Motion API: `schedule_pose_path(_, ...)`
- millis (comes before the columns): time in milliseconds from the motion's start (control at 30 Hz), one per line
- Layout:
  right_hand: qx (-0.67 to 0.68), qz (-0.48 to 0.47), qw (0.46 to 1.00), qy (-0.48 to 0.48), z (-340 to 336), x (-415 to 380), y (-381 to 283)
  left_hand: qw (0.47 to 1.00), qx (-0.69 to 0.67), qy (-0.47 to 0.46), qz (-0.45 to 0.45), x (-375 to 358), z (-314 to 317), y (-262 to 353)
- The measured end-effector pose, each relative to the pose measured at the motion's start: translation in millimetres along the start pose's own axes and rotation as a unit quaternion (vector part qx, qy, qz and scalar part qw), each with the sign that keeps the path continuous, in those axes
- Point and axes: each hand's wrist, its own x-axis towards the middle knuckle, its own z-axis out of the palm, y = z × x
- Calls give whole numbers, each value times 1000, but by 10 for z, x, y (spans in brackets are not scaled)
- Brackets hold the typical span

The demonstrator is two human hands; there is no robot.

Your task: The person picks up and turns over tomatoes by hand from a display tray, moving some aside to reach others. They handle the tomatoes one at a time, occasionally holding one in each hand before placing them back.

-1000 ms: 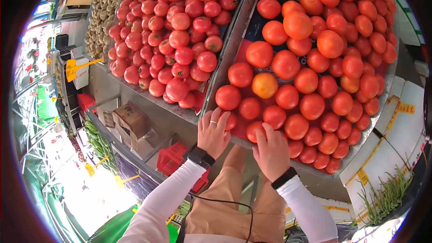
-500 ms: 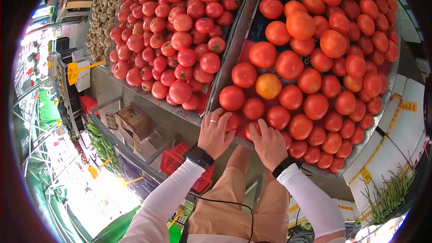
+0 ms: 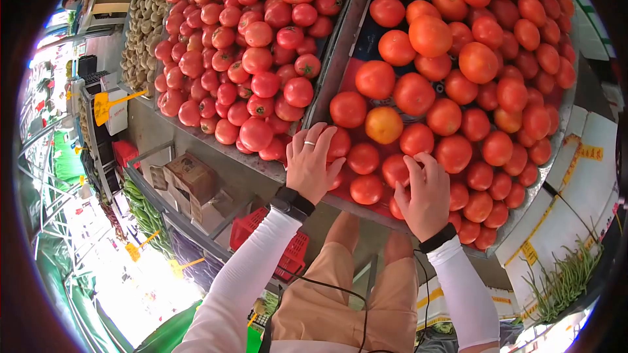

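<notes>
Red tomatoes [image 3: 453,154] fill the right-hand stall tray. My left hand [image 3: 310,165], with a ring and a black watch, rests at the tray's front left corner, its fingers spread over a tomato [image 3: 338,144]. My right hand [image 3: 426,195], with a black wristband, lies at the front edge, its fingers apart on another tomato [image 3: 395,170]. Between the hands sit two tomatoes, one at the front [image 3: 366,189]. An orange-yellow tomato [image 3: 384,125] lies just behind them.
Pinkish tomatoes [image 3: 258,60] are heaped in the left tray, beside brown mushrooms [image 3: 145,33]. A metal divider [image 3: 335,59] separates the trays. Below are a red basket [image 3: 288,248] and a cardboard box [image 3: 191,176]. White boxes [image 3: 585,176] and green beans [image 3: 568,281] are at right.
My left hand has moved up onto a tomato farther back along the tray's left side. My right hand has shifted right and slightly up, leaving a front tomato uncovered. The view has shifted slightly.
</notes>
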Motion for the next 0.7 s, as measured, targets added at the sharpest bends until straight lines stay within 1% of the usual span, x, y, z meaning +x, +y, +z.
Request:
schedule_pose_path(133,-1,15,999,51,-92,103,108,999,-2,-36,20,40,-72,-70)
schedule_pose_path(200,1,10,999,46,-132,189,147,998,6,-49,34,85,-144,-64)
schedule_pose_path(300,43,-22,998,27,-71,335,175,999,-17,-16,32,189,-205,-4)
schedule_pose_path(333,63,-36,997,18,-21,381,165,999,-12,3,41,246,-200,26)
schedule_pose_path(400,59,-50,997,2,65,476,77,997,-7,39,60,397,-141,99)
schedule_pose_path(467,46,-53,998,3,163,524,-21,997,-1,35,66,543,-50,149)
schedule_pose_path(533,43,-28,999,7,201,533,-115,996,11,30,81,650,74,177)
schedule_pose_path(600,40,-10,999,7,216,499,-135,997,4,10,79,707,61,219)
schedule_pose_path(700,57,-25,998,-3,177,442,-52,996,-11,-11,90,770,-35,251)
